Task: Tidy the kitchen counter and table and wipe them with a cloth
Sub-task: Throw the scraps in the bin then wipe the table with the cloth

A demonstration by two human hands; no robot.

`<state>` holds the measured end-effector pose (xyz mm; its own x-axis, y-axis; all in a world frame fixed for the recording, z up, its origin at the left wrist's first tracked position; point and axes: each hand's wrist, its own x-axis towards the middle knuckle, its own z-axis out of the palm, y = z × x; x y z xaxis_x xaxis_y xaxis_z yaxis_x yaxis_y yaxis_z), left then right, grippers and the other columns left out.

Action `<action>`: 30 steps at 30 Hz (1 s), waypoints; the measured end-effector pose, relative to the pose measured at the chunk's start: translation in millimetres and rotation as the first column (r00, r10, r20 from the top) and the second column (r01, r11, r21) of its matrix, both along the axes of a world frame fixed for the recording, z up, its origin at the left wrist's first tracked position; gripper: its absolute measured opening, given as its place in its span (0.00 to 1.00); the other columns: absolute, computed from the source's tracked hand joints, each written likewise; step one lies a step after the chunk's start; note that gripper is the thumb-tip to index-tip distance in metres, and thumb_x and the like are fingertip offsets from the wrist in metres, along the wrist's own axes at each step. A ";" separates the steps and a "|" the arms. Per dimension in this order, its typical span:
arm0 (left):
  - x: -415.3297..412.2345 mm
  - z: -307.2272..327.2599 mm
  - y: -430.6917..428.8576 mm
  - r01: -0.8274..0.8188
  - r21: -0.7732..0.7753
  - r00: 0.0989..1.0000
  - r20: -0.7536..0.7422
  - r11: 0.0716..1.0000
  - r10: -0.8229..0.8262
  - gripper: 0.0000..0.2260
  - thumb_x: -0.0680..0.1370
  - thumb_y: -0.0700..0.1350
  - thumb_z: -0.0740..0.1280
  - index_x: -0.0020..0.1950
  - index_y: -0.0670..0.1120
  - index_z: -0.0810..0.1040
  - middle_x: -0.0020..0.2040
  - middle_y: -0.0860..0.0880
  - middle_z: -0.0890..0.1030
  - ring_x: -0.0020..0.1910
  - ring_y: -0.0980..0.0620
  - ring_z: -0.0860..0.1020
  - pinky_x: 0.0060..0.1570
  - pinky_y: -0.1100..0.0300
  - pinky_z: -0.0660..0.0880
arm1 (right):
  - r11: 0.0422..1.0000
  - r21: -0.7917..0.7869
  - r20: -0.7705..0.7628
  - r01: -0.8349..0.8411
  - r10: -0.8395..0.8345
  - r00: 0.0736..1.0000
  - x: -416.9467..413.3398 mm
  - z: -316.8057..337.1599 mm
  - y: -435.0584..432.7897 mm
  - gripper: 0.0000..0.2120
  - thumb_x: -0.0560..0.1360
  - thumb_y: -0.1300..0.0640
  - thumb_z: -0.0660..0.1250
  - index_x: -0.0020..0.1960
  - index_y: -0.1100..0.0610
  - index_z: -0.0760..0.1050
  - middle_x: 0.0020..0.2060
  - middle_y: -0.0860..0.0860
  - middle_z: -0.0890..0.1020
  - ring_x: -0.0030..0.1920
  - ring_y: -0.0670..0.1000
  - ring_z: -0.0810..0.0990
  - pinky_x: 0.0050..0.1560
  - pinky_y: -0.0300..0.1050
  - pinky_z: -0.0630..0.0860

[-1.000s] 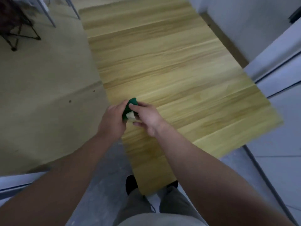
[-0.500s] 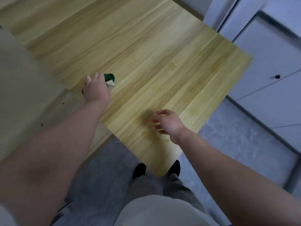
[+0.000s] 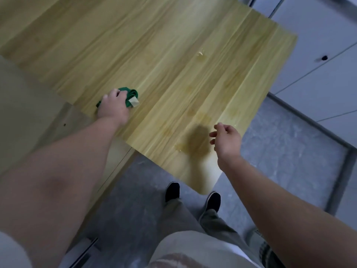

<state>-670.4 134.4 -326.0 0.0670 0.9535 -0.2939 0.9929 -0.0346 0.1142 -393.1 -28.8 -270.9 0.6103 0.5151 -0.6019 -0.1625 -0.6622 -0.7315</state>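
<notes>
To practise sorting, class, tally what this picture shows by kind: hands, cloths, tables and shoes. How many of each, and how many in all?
Hands: 2 (left hand, right hand)
Cloths: 1 (green cloth)
Tables: 1 (wooden table)
Shoes: 2 (left shoe, right shoe)
Total: 6

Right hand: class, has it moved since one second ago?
Yes. The right hand left the green cloth and moved toward the table's near right edge.
</notes>
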 end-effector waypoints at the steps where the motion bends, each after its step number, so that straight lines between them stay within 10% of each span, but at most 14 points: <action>1: 1.1 -0.8 -6.0 0.014 -0.003 1.000 0.002 1.000 -0.014 0.22 0.80 0.47 0.65 0.74 0.49 0.66 0.71 0.45 0.68 0.64 0.39 0.69 0.58 0.43 0.72 | 1.000 0.002 0.022 0.024 -0.024 0.999 3.1 -0.8 -3.1 0.12 0.82 0.52 0.58 0.51 0.57 0.77 0.38 0.52 0.81 0.31 0.49 0.76 0.30 0.39 0.69; 30: 156.8 0.9 -205.0 0.062 -0.107 0.979 0.198 0.992 -0.040 0.21 0.82 0.55 0.59 0.73 0.49 0.67 0.66 0.47 0.72 0.63 0.43 0.70 0.56 0.48 0.73 | 1.000 -0.003 0.018 0.028 -0.028 0.999 79.1 -13.7 -114.7 0.17 0.84 0.50 0.53 0.54 0.59 0.77 0.40 0.53 0.81 0.37 0.51 0.77 0.34 0.42 0.69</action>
